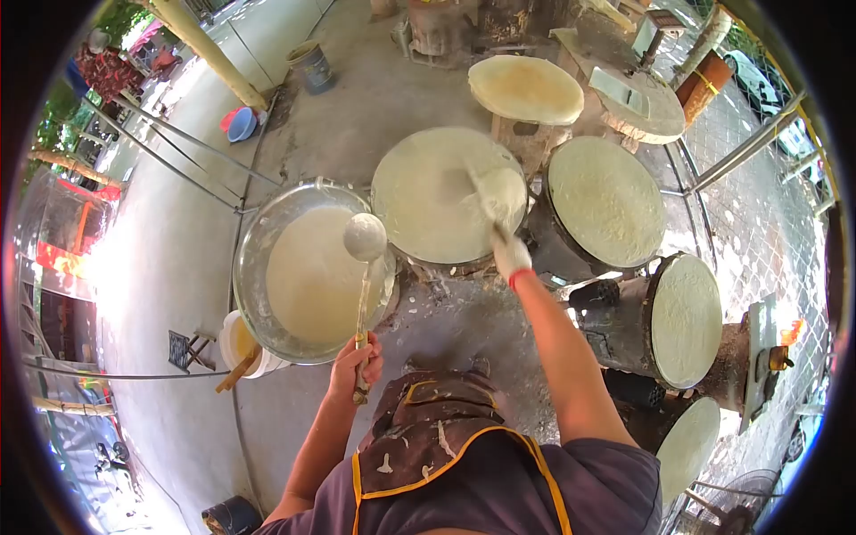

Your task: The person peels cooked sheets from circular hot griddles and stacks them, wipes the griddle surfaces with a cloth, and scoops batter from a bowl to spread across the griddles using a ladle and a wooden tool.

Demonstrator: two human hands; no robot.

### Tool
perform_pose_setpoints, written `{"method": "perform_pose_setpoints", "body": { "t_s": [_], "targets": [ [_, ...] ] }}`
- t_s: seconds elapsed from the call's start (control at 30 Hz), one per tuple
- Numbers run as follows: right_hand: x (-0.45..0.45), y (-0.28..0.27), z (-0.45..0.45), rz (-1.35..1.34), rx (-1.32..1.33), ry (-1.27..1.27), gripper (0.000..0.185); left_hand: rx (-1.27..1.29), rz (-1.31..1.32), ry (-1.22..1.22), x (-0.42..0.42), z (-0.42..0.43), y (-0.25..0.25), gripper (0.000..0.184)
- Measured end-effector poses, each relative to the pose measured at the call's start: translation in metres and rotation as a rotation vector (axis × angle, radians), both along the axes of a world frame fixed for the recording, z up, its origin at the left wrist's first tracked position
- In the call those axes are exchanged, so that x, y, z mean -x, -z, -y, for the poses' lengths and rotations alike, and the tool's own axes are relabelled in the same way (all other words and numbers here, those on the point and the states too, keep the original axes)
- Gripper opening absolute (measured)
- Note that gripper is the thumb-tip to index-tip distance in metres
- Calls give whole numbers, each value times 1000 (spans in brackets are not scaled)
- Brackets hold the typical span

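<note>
My left hand (357, 366) is closed round the long handle of a ladle (366, 237). The ladle's batter-coated bowl is over a wide metal basin (252, 299) of pale batter (303, 276). On my right hand (512, 259) is a white glove, with a red band at the wrist. Its fingers grip the handle of a flat spreader (495, 189), whose blade is blurred by motion over the right part of a round griddle (415, 192). A thin pale layer of batter covers that griddle, just right of the basin.
Round griddles with pale sheets curve along my right, among them a near one (606, 201) and a lower one (687, 321). Behind is a browned round sheet (526, 89) on a stand. A white bucket (236, 339) with a wooden stick touches the basin's left. Metal rails (192, 178) run at left.
</note>
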State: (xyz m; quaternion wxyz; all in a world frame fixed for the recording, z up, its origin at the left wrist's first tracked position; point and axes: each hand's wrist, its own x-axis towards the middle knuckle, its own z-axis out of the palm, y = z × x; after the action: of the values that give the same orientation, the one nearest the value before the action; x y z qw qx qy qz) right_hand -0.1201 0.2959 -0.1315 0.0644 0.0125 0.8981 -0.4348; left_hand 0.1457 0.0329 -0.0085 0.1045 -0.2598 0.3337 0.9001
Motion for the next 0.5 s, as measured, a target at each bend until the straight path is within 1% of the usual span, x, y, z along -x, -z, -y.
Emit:
{"method": "perform_pose_setpoints", "body": {
  "t_s": [0.03, 0.1, 0.13, 0.23, 0.27, 0.37, 0.4, 0.5],
  "targets": [
    [-25, -5, 3, 43, 166, 81, 43, -23, -6, 12, 0, 5, 1, 18],
    [-60, -24, 11, 168, 618, 428, 42, -68, -17, 28, 0, 14, 5, 19],
    [-67, -29, 17, 190, 748, 562, 42, -38, -11, 39, 1, 16, 7, 20],
    [-49, 17, 24, 236, 723, 406, 43, 31, 7, 71, 5, 16, 6, 22],
    [-43, 20, 26, 247, 718, 350, 43, 37, 10, 73, 9, 14, 2, 22],
    [-36, 23, -6, 144, 575, 267, 41, 48, 11, 87, 12, 2, 0, 22],
    [-37, 31, -11, 134, 625, 451, 40, 51, 6, 86, 14, -2, 1, 21],
    [-47, 57, -8, 211, 514, 331, 39, 55, 42, 80, 18, -19, 2, 21]
  ]
}}
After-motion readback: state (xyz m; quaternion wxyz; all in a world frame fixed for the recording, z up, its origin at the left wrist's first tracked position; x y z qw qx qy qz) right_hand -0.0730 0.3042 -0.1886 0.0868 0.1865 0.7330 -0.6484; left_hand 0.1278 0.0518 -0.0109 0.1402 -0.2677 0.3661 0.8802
